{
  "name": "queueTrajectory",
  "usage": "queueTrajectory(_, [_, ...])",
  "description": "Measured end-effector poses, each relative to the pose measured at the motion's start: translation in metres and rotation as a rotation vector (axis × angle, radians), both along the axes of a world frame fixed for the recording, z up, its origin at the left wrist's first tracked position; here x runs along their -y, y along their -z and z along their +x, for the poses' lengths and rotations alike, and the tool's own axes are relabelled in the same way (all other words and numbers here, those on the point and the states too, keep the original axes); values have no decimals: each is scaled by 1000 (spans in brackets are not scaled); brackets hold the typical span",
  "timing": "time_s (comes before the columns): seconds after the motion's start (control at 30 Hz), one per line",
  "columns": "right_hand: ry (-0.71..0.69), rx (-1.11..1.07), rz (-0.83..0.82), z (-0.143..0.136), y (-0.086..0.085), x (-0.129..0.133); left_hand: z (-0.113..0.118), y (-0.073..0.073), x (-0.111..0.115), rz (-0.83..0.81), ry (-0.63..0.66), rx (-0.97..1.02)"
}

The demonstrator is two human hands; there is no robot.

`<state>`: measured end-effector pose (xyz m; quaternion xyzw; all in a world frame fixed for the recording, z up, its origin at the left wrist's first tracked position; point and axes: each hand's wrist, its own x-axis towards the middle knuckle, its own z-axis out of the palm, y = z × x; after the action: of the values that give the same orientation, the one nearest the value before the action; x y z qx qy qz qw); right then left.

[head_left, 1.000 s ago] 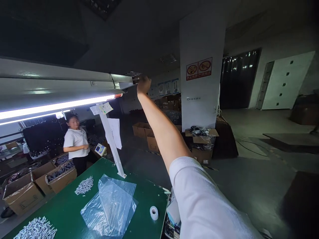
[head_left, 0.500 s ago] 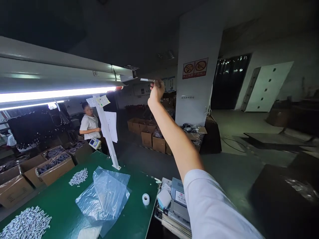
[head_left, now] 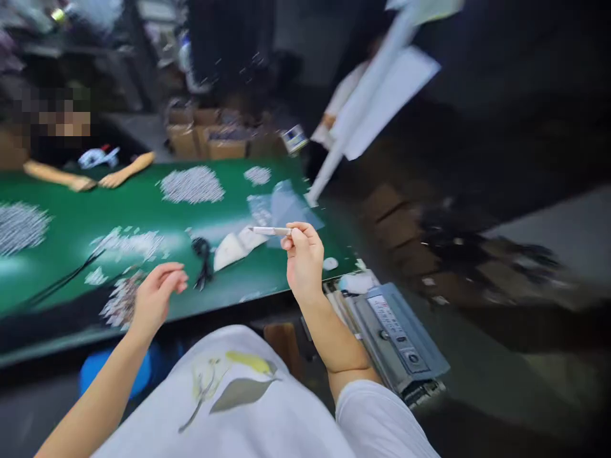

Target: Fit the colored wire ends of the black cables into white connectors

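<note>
My right hand [head_left: 305, 257] is raised above the table's near edge, thumb and fingers pinched on the end of a slim white pen [head_left: 270, 231]. The pen lies nearly level and points left. My left hand [head_left: 160, 289] hovers over the near side of the table, its fingers loosely bent with nothing visible in them. Close to it lies a pile of small mixed pieces [head_left: 121, 302], partly hidden by the hand. A bundle of black cable [head_left: 203, 261] and a white cloth-like item [head_left: 231, 250] rest between my hands.
Piles of small grey-white pieces [head_left: 191, 184] lie on the green table [head_left: 248, 283]. Clear plastic bags [head_left: 291, 210] are behind my right hand. A co-worker's hands [head_left: 114, 178] rest on the far side. A grey machine [head_left: 405, 337] stands right; a white post [head_left: 334, 156] rises at the table corner.
My right hand has come down from beside the lamp to above the table, still holding the pen. The view has swung left and down, and my left hand now shows.
</note>
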<state>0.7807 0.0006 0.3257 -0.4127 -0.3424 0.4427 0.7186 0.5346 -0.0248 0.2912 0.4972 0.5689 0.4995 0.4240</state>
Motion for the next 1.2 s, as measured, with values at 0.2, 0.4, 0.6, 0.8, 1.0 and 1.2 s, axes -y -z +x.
queueTrajectory(0.2, [-310,-64,-271,-127,49,46,-72,16,68,-44,-7,211])
queueTrajectory(0.4, [-436,5,-356,-217,66,89,-138,23,113,-84,-66,266])
queueTrajectory(0.6, [-557,30,-417,-288,84,118,-199,25,156,-80,-161,202])
queueTrajectory(0.8, [-636,77,-401,-314,84,132,-224,27,176,-64,-199,153])
queueTrajectory(1.0, [-627,259,-291,-306,87,130,-226,27,173,38,-154,-10])
queueTrajectory(1.2, [-761,1001,359,-277,97,140,-231,40,180,-14,121,-234])
